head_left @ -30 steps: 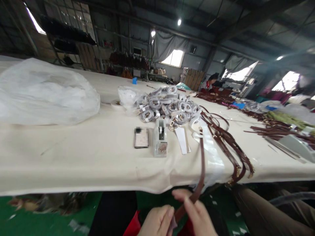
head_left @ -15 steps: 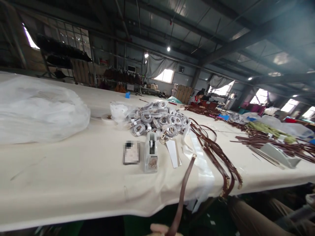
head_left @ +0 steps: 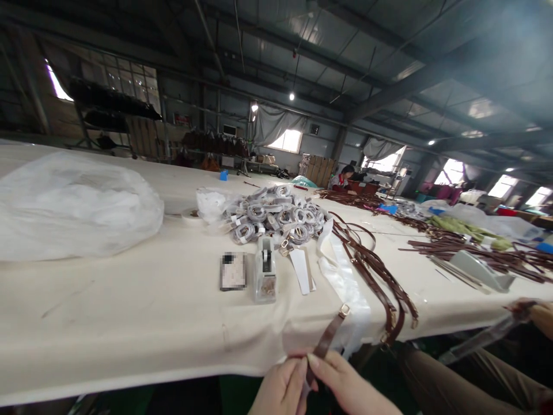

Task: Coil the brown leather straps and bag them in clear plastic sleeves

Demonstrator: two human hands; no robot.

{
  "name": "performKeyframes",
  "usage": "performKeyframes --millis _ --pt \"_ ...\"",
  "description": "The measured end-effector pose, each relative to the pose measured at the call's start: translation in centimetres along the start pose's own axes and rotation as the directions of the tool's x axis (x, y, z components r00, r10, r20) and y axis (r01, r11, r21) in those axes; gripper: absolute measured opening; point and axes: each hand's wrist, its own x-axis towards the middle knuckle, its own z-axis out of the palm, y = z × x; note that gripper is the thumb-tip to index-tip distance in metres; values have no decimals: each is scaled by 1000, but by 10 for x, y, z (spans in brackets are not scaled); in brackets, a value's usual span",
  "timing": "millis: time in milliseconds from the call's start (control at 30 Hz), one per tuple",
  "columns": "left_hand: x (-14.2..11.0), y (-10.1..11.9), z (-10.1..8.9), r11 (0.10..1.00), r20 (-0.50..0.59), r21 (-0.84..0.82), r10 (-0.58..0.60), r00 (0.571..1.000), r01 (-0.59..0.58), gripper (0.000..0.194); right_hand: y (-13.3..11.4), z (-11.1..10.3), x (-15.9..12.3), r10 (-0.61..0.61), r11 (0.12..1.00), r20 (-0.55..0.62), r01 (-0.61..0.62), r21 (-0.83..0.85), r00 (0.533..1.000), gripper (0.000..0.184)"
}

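Note:
Low in the head view, over the table's front edge, my left hand (head_left: 283,385) pinches a brown leather strap (head_left: 329,339). Right beside it, my right hand (head_left: 343,381) grips the same strap, both thumbs close together. The strap's upper end, with a gold buckle (head_left: 344,310), rests at the table edge by a strip of white film (head_left: 343,276). Below my fingers the strap is mostly hidden. More brown straps (head_left: 380,279) with gold clasps hang over the edge to the right. A tape dispenser (head_left: 265,271) and white paper cards (head_left: 301,271) lie beyond my hands.
A heap of coiled, wrapped straps (head_left: 276,213) lies mid-table. At the left is a big clear plastic bag (head_left: 78,207); a phone-like blurred item (head_left: 233,271) sits by the dispenser. At the right, a co-worker's hand (head_left: 542,317) holds something in clear plastic. Another person (head_left: 341,178) is far back.
Both my hands have come into view, now together on the strap; before, only some fingers of one showed. The strap's buckle end has dropped toward the table edge. A co-worker's hand has appeared at the right.

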Motion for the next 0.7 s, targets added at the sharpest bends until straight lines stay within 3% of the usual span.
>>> performKeyframes --millis 100,167,267,367,433,600,700 --pt "4 33 -3 999 59 -43 1 998 1 82 -44 -29 26 3 980 -251 47 192 968 51" --pt "9 55 -5 1000 53 -27 -2 999 3 81 -75 -44 38 -46 974 -305 110 196 951 46" --pt "29 83 -8 994 -62 -77 67 996 -71 78 -115 -39 38 -188 978 -256 205 39 948 48" --pt "53 108 -11 967 -153 -172 161 975 -187 74 -144 -11 25 -270 937 -61 248 -244 961 54" --pt "62 120 -12 961 -169 -174 188 968 -217 71 -161 5 16 -327 875 12 308 -372 945 52" --pt "60 135 -9 966 -110 -122 216 970 -229 69 -205 13 -3 -608 665 -8 505 -550 794 45" --pt "55 146 -6 962 -86 -128 233 969 -243 71 -229 16 -13 -603 710 -86 485 -510 793 42"
